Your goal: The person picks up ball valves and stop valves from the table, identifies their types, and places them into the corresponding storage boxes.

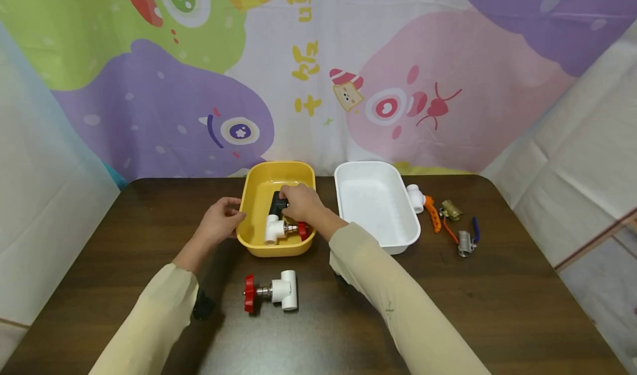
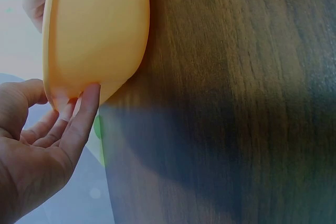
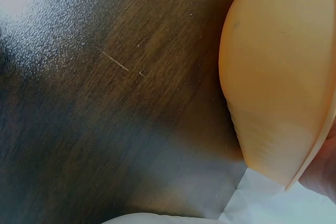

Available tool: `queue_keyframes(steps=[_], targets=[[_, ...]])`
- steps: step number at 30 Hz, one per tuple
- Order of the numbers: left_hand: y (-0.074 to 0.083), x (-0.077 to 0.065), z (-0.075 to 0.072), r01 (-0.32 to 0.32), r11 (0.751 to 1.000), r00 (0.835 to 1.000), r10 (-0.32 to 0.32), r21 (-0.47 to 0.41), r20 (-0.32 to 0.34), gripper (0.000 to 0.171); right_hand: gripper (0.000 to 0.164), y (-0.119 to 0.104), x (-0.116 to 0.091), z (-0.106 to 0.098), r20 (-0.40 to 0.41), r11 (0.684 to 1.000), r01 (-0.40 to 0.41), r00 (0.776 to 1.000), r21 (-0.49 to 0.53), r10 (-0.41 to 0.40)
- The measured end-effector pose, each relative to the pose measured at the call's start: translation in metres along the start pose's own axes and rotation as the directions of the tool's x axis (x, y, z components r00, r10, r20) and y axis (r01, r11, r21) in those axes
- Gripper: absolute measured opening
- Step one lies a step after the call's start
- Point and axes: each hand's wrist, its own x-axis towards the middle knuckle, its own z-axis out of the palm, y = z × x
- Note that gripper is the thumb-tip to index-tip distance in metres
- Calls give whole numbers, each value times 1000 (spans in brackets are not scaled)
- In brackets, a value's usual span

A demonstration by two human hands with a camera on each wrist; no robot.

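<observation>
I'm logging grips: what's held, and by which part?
Left hand holds the yellow tray by its rim and outer wall; right hand is at the black fitting, its grip hidden.

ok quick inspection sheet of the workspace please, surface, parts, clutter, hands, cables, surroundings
surface: dark wood-grain table, glossy reflection near the front
job's things: yellow tray with a black fitting, partly hidden, and a red-handled white valve inside; similar second valve on the table in front; white tray to the right
clutter: orange-handled valve, brass valve and silver-coloured valve, right of the white tray
hands: left hand touches the yellow tray's left side; right hand holds the black fitting
cables: nothing seen
surroundings: cartoon-print cloth behind, pale sheets at both sides
</observation>
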Motion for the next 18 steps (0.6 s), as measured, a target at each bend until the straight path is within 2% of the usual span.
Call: queue_keyframes(steps=[18], targets=[[-1,1,-1,-7,1000,1000,7,-4,3,46,29,-1,0,-1,21,1000,-26,999,8,26]])
